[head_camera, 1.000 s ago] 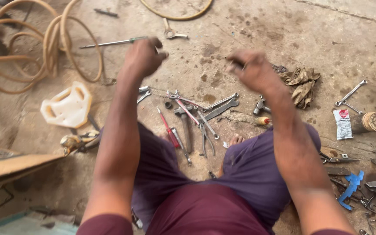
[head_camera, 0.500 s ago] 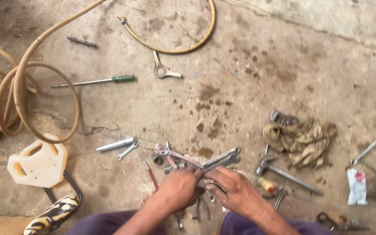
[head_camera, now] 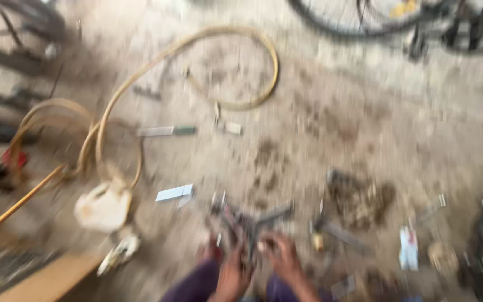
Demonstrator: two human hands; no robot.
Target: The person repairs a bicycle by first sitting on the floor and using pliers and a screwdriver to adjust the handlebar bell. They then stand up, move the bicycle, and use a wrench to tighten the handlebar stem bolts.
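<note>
The view is heavily blurred, so fine detail is lost. Low in the frame, toward six o'clock, both hands work close together in a heap of metal hand tools scattered on the stained concrete floor. The left hand and the right hand sit side by side, nearly touching, with fingers curled down into the pile; whether either one is actually clamped on a tool or merely resting among them I cannot tell through the smear. The tools lie loose and fanned out just above the hands, toward twelve o'clock of them, which fits a working spread kept within easy reach of someone seated on the ground, the purple trousers showing at the bottom edge. At nine o'clock from the hands sits a pale plastic container, and beyond it, toward ten o'clock, loops of tan hose curl across the floor. A green-handled screwdriver lies well apart at eleven o'clock. At two o'clock from the hands a crumpled dirty rag rests near the pile, and a bicycle wheel crosses the top edge at one o'clock
</note>
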